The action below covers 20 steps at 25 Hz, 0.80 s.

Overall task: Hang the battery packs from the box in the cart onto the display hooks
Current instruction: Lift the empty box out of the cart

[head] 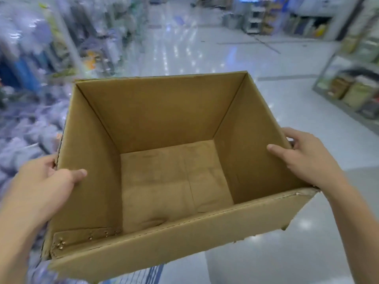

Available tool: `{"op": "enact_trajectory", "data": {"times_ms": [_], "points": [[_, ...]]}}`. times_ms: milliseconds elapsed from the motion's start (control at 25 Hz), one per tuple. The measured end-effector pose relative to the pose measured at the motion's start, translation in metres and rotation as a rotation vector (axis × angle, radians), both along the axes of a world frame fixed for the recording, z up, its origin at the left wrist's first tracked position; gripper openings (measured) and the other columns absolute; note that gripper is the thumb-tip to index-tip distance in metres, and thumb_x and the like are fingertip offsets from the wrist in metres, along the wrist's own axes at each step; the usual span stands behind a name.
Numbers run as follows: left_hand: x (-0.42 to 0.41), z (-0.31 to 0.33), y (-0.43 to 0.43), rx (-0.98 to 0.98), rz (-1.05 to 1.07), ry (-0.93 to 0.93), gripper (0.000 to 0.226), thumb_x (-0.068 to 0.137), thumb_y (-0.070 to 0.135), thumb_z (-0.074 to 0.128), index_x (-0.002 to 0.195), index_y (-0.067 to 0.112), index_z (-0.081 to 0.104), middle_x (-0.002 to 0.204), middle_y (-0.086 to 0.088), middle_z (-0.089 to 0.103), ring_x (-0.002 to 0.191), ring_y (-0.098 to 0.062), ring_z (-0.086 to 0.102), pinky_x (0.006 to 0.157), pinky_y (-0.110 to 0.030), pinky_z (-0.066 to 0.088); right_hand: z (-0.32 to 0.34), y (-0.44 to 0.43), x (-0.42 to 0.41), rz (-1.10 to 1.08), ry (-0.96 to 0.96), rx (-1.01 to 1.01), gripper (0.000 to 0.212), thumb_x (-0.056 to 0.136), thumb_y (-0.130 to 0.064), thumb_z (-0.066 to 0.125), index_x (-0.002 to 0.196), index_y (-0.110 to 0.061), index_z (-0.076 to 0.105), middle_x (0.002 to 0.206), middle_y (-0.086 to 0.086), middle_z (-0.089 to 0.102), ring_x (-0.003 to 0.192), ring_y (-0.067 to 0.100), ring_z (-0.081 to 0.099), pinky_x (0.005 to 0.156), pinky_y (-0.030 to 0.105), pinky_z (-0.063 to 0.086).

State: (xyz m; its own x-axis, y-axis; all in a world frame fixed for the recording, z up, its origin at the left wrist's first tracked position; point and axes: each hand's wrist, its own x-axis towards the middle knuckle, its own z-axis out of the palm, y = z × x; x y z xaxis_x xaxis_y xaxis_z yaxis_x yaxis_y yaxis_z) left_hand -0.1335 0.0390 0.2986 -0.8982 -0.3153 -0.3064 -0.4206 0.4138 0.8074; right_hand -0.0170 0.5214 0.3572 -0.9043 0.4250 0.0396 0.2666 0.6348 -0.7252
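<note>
An open brown cardboard box [162, 111] fills the middle of the head view, held up in the air with nothing inside it. My left hand [47, 181] grips its left wall, thumb inside and fingers outside. My right hand [301, 156] grips the right wall the same way. No battery packs or display hooks can be made out. A bit of the cart's blue wire frame [151, 273] shows under the box's near edge.
A shiny store aisle floor [225, 58] stretches ahead. Blurred goods crowd the left side [30, 68]. A metal shelf rack with packaged goods [352, 85] stands on the right. More displays [266, 19] stand at the far end.
</note>
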Motion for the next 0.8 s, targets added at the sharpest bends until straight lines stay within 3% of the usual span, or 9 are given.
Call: {"op": "enact_trajectory", "data": {"times_ms": [40,80,120,160,280,400,520,640,800], "points": [[-0.023,-0.01,0.014,0.001,-0.089,-0.019,0.024,0.1,0.001,0.062,0.119,-0.014,0.059,0.03,0.005,0.05,0.036,-0.025,0.058,0.052,-0.03,0.048,-0.005,0.02,0.019,-0.067,-0.004,-0.006,0.022,0.097,-0.027,0.067,0.118,-0.033,0.07,0.093,-0.012,0.075,0.084,0.015,0.073,0.078,0.038,0.059],[-0.041,-0.011,0.045,0.033,-0.184,0.018,0.028,0.1,0.0,0.062,0.124,-0.013,0.058,0.033,0.003,0.055,0.046,-0.028,0.059,0.063,-0.036,0.056,-0.009,0.042,0.04,-0.144,-0.003,-0.017,0.023,0.096,-0.027,0.068,0.118,-0.034,0.07,0.091,-0.012,0.076,0.084,0.016,0.074,0.081,0.042,0.06],[-0.053,-0.005,0.081,0.049,-0.281,0.009,0.026,0.098,-0.002,0.063,0.122,-0.011,0.061,0.04,0.001,0.061,0.053,-0.03,0.061,0.075,-0.044,0.059,-0.013,0.062,0.061,-0.216,0.004,-0.031,0.023,0.096,-0.027,0.068,0.117,-0.036,0.07,0.089,-0.012,0.077,0.084,0.016,0.075,0.082,0.045,0.061],[-0.05,0.011,0.129,0.076,-0.368,0.019,0.016,0.095,-0.005,0.064,0.112,-0.006,0.066,0.046,0.0,0.066,0.053,-0.033,0.065,0.076,-0.049,0.06,-0.017,0.079,0.082,-0.289,0.009,-0.047,0.023,0.095,-0.026,0.068,0.115,-0.038,0.07,0.088,-0.013,0.078,0.083,0.015,0.075,0.083,0.047,0.061],[-0.032,0.041,0.268,0.04,-0.552,0.091,0.017,0.092,-0.004,0.067,0.086,0.012,0.068,0.052,0.003,0.07,0.043,-0.017,0.067,0.043,-0.03,0.056,-0.022,0.127,0.145,-0.517,0.022,-0.041,0.023,0.095,-0.023,0.068,0.109,-0.04,0.072,0.082,-0.015,0.077,0.081,0.014,0.074,0.083,0.047,0.06],[-0.011,0.045,0.376,0.101,-0.711,0.078,0.008,0.094,0.007,0.071,0.096,0.015,0.072,0.066,-0.002,0.076,0.066,-0.027,0.075,0.066,-0.038,0.061,-0.025,0.17,0.199,-0.698,0.017,-0.022,0.017,0.095,-0.021,0.067,0.103,-0.034,0.073,0.08,-0.009,0.077,0.078,0.019,0.073,0.081,0.049,0.059],[0.004,0.038,0.472,0.082,-0.858,0.098,0.006,0.097,0.016,0.069,0.098,0.02,0.073,0.087,-0.007,0.079,0.08,-0.03,0.076,0.078,-0.042,0.06,-0.028,0.215,0.248,-0.862,0.012,-0.033,0.016,0.095,-0.023,0.066,0.103,-0.034,0.072,0.079,-0.005,0.076,0.078,0.025,0.072,0.081,0.05,0.059],[0.026,0.026,0.557,0.067,-0.996,0.083,0.018,0.099,0.026,0.068,0.116,0.023,0.072,0.106,-0.007,0.077,0.096,-0.033,0.074,0.093,-0.055,0.058,-0.035,0.253,0.288,-0.989,0.004,-0.051,0.024,0.096,-0.025,0.064,0.114,-0.039,0.071,0.086,-0.007,0.076,0.081,0.023,0.072,0.085,0.048,0.058],[0.045,0.011,0.661,0.034,-1.131,0.074,0.018,0.099,0.03,0.066,0.117,0.028,0.072,0.107,-0.003,0.077,0.098,-0.032,0.074,0.096,-0.057,0.057,-0.047,0.303,0.333,-1.127,-0.022,-0.036,0.024,0.097,-0.027,0.063,0.119,-0.034,0.07,0.085,-0.005,0.075,0.08,0.021,0.07,0.082,0.043,0.057]]}}
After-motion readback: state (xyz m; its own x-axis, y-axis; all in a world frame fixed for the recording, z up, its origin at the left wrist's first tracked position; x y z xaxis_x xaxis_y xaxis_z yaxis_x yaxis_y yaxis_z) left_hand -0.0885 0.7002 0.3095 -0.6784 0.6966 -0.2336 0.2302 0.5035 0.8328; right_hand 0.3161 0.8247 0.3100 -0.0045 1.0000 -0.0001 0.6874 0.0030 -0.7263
